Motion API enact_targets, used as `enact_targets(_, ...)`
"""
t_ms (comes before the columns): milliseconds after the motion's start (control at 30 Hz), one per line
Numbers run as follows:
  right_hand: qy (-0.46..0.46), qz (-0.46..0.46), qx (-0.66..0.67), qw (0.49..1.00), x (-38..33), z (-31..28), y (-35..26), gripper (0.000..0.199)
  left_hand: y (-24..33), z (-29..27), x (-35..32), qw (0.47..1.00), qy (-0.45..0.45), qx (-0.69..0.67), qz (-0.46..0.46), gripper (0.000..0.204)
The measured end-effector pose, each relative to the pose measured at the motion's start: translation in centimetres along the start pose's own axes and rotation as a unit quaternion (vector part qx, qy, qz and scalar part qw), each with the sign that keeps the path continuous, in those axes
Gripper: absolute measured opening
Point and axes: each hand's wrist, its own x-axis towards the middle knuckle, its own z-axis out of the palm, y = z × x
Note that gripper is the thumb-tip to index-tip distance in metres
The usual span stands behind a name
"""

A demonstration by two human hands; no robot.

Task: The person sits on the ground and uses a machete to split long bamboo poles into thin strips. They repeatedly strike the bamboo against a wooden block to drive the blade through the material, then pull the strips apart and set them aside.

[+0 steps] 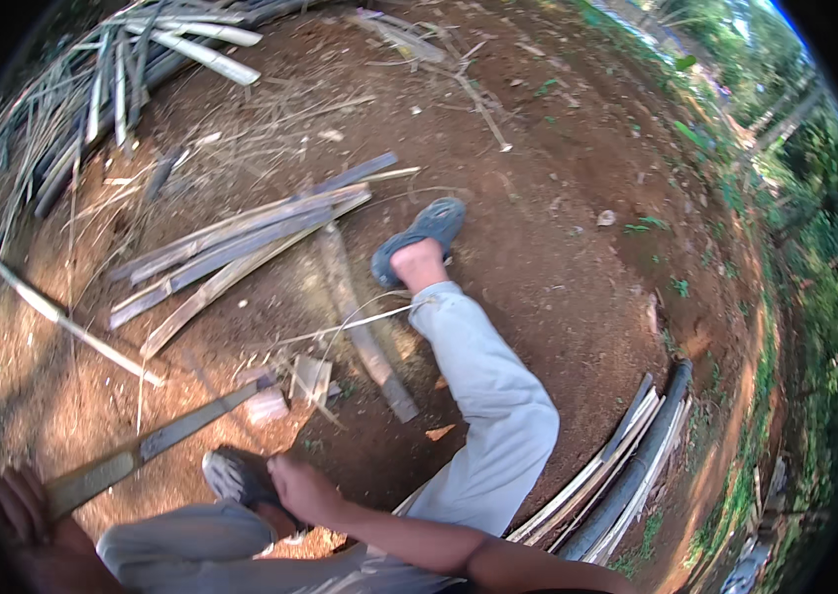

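At the lower left, my left hand (28, 515) has its fingers wrapped round the near end of a long flat bamboo strip (176, 433). The strip slants up and to the right, tan near the hand and greyer toward its far end. My right hand (305, 492) is closed in a fist above my lap, just right of my shoe. Whatever it grips, if anything, is hidden; a faint dark streak shows up and left of it. Beyond the strip's far end lie a pale wood chip (312, 378) and a pinkish block (265, 404).
Split bamboo slats (241, 238) lie ahead, with a longer brown piece (365, 322) beside my outstretched leg (488, 396). A large bamboo pile (92, 99) fills the far left. More bamboo lengths (617, 475) rest at the right. Brown soil carries scattered shavings.
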Motion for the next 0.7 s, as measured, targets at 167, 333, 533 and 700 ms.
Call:
enact_targets(167, -0.014, 0.063, -0.103, 0.993, 1.3, -1.0, 1.5, 0.021, -2.4, 6.9, 2.2, 0.989, 0.095, 0.106, 0.034, 0.037)
enact_targets(333, 0.012, -0.031, -0.090, 0.995, -0.9, -0.3, -2.0, 0.022, -2.1, 7.0, 2.7, 0.985, 0.125, 0.116, 0.039, 0.037)
enact_targets(533, -0.059, 0.147, -0.238, 0.958, 1.4, -0.5, 7.5, 0.027, -1.3, 5.0, 3.0, 0.991, 0.111, 0.072, 0.024, 0.041)
enact_targets(700, -0.039, 0.080, -0.140, 0.986, 0.1, -1.0, 1.7, 0.022, -1.7, 3.9, 3.5, 0.991, 0.117, 0.052, 0.021, 0.041)
